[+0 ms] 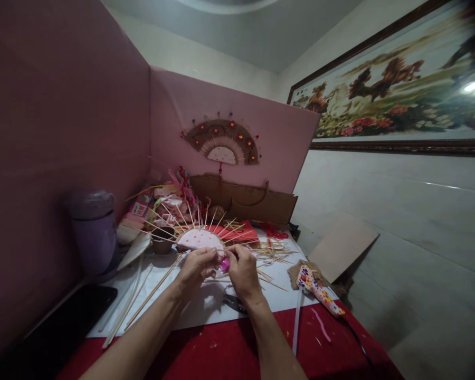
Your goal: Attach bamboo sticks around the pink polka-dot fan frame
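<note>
Over the white sheet (206,311), left hand (196,266) and right hand (243,272) pinch a pink piece (224,265) beside the stick fan (200,238).

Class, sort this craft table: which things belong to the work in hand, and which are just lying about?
In hand: left hand and right hand, pinching a small pink piece at the base of the half-made stick fan.

Lying about: loose sticks, purple cup, black phone, flower-patterned tool, finished fan on the pink board, cardboard sheet.
</note>
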### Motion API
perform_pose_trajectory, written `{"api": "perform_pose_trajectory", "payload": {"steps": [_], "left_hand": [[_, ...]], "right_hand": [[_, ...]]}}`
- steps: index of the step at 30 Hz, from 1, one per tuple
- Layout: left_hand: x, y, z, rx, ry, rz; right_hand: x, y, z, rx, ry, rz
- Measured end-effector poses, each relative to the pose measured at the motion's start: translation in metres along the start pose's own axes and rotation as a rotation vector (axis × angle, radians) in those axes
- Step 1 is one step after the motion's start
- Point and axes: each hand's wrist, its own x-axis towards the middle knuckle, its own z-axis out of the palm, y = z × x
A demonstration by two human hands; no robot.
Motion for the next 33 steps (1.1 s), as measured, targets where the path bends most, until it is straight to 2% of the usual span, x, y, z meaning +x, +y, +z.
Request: {"api": "perform_pose_trajectory", "payload": {"steps": [3, 11, 16, 20, 25, 28, 30, 33], "left_hand": [[0.000, 0.001, 0.000, -0.038, -0.028, -0.031], [0.006, -0.002, -0.007, -0.137, 0.109, -0.014], [0.007, -0.003, -0.009, -0.157, 0.154, -0.047], [0.007, -0.004, -0.008, -0.115, 0.110, -0.078], [0.010, -0.003, -0.010, -0.051, 0.090, -0.123], [0.013, 0.002, -0.017, -0.106, 0.083, -0.079], [0.016, 0.003, -0.021, -0.108, 0.107, -0.043], [0.016, 0.002, -0.020, -0.005, 0.177, 0.025]], "right_hand": [[0.000, 0.002, 0.001, 0.009, 0.035, 0.042], [-0.002, 0.004, 0.004, 0.097, 0.068, 0.071], [-0.002, 0.003, 0.003, 0.043, 0.089, 0.039], [-0.002, 0.003, 0.001, -0.049, 0.130, 0.044], [0.001, 0.010, -0.007, -0.149, 0.246, 0.111], [0.005, 0.014, -0.015, -0.111, 0.343, 0.153], [0.007, 0.014, -0.018, 0.013, 0.330, 0.140], [0.007, 0.009, -0.017, 0.190, 0.191, 0.053]]}}
